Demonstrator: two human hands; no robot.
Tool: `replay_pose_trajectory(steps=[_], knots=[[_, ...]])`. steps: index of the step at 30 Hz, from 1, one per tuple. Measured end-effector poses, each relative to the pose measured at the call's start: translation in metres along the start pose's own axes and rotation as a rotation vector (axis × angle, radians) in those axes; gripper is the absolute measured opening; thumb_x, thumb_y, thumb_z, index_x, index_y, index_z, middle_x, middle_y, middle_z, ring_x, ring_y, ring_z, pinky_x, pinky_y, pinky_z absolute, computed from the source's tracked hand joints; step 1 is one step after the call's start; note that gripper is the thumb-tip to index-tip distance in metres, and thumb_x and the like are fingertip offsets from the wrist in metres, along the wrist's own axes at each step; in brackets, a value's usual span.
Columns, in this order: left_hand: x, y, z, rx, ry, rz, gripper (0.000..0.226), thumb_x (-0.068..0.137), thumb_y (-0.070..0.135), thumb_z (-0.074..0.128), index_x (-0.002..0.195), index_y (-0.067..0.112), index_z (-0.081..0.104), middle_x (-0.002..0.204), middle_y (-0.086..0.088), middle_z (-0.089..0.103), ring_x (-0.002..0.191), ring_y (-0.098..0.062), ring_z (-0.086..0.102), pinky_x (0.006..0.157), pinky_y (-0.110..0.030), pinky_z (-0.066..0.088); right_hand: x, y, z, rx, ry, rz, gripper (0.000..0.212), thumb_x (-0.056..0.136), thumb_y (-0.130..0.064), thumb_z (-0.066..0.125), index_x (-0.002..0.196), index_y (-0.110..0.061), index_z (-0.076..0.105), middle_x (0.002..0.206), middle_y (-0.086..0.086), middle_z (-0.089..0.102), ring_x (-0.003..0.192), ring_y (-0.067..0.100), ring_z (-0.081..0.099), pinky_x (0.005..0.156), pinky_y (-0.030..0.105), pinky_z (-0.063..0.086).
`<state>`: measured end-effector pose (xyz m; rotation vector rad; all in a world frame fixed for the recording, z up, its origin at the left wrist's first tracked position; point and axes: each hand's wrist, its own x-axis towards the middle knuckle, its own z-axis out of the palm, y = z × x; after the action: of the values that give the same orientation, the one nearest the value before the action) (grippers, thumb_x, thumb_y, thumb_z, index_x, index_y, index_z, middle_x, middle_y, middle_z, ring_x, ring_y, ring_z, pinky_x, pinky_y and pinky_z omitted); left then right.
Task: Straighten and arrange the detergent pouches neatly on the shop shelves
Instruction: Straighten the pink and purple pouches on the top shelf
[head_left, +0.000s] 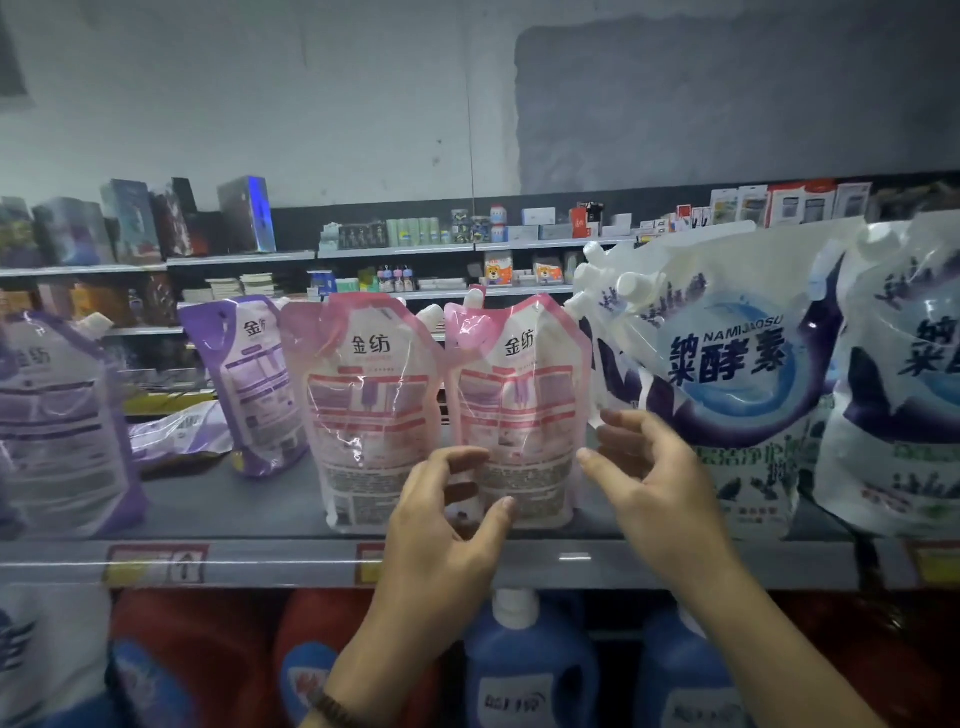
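Two pink detergent pouches stand upright side by side on the grey shelf (249, 512): the left pink pouch (366, 410) and the right pink pouch (519, 395). My left hand (447, 525) hovers open in front of the right pouch's lower left corner, fingers curled, holding nothing. My right hand (649, 467) is open at that pouch's right edge, fingers spread, between it and a large white-and-purple pouch (727, 374). A purple pouch (249, 384) leans further back on the left, and another purple pouch (57, 426) stands at the far left.
A flat purple pouch (182, 434) lies on the shelf behind. Another large white pouch (898, 389) stands at the far right. Blue bottles (524, 670) and red containers (182, 654) fill the shelf below. Price tags (156, 564) line the shelf edge. Distant shelves hold boxed goods.
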<state>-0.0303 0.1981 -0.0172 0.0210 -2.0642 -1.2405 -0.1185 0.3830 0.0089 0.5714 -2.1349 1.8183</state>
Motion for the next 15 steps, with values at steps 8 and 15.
replay_pose_trajectory(steps=[8,15], knots=[[0.008,0.004,0.002,0.023,0.016,-0.024,0.072,0.090,0.034,0.081,0.149,0.045,0.042,0.142,0.029,0.038,0.135,0.014,0.040,0.118,-0.042,0.046,0.037,-0.008,0.018,0.107,-0.059,0.125,0.045,0.096,-0.026,0.076,0.136,-0.028,0.057,0.125,-0.004,0.066,0.115,0.011,0.065,0.106,0.041,0.053],[0.005,0.009,0.015,0.084,0.008,0.027,0.081,0.092,0.031,0.080,0.158,0.036,0.034,0.146,0.021,0.035,0.129,0.026,0.034,0.109,-0.005,0.035,0.038,-0.003,0.019,0.186,-0.120,0.129,0.021,0.100,-0.016,0.071,0.112,-0.033,0.068,0.103,-0.012,0.081,0.103,0.009,0.075,0.094,0.034,0.059]])
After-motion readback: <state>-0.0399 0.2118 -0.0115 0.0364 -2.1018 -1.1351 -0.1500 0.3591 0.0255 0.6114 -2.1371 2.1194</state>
